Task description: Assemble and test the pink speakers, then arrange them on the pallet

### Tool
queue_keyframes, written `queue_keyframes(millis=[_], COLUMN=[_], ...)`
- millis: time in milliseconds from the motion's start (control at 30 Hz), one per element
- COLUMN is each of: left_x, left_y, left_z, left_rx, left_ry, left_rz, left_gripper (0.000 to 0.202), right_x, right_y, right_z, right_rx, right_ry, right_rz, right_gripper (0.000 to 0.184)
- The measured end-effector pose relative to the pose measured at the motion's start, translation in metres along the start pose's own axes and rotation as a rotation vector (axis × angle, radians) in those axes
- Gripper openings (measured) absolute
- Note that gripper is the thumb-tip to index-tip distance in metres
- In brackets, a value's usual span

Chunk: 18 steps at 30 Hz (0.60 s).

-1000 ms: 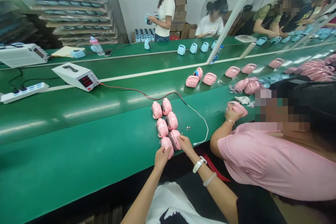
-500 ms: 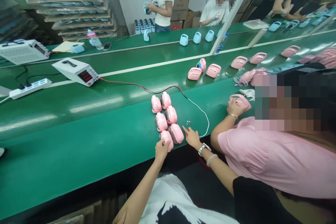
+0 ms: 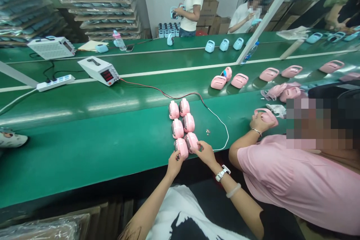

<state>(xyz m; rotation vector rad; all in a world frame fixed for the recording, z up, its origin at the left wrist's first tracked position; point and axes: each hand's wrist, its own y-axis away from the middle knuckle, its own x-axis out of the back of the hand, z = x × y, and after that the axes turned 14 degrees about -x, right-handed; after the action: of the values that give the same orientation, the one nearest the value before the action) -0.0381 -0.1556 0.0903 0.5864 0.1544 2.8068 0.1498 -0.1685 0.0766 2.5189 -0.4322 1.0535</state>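
Note:
Several pink rounded plastic housings with dark front faces stand in two columns on the green work surface. My left hand (image 3: 174,164) grips the nearest left pink housing (image 3: 182,147) at its lower left corner. The fingers of my right hand (image 3: 206,153) are bent, with the thumb and a fingertip on the right side of the nearest right pink housing (image 3: 191,141). Small metal pieces (image 3: 207,131) lie just beyond my right hand. A white cable (image 3: 226,129) curves around them, its near end by my right wrist.
A white power supply (image 3: 98,70) with a red display feeds a red-and-black lead. Left of it lies a power strip (image 3: 56,82). At right a co-worker in a pink sleeve (image 3: 261,161) handles a pink part (image 3: 267,117). More pink housings (image 3: 239,80) rest on the belt.
My right hand has moved left from beside the small metal pieces onto the nearest right housing. My left hand stays on its housing. The view has shifted left.

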Motion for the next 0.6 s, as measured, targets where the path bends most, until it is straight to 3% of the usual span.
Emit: queue_keyframes(millis=[233,433,600], left_x=[-0.017,-0.037,-0.038], left_y=[-0.01,-0.009,-0.005], left_z=[0.0,0.002,0.002], left_rx=[-0.077,-0.06,-0.049], left_ry=[0.006,0.022,0.043], left_rz=[0.015,0.076,0.122], left_gripper=[0.012,0.016,0.016], right_x=[-0.015,-0.015,-0.016], right_y=[0.006,-0.001,-0.002], right_z=[0.004,0.015,0.011], right_rx=[-0.043,-0.121,-0.114], right_ry=[-0.2,-0.279,-0.292], right_rz=[0.118,0.119,0.09], right_gripper=[0.037,0.036,0.035])
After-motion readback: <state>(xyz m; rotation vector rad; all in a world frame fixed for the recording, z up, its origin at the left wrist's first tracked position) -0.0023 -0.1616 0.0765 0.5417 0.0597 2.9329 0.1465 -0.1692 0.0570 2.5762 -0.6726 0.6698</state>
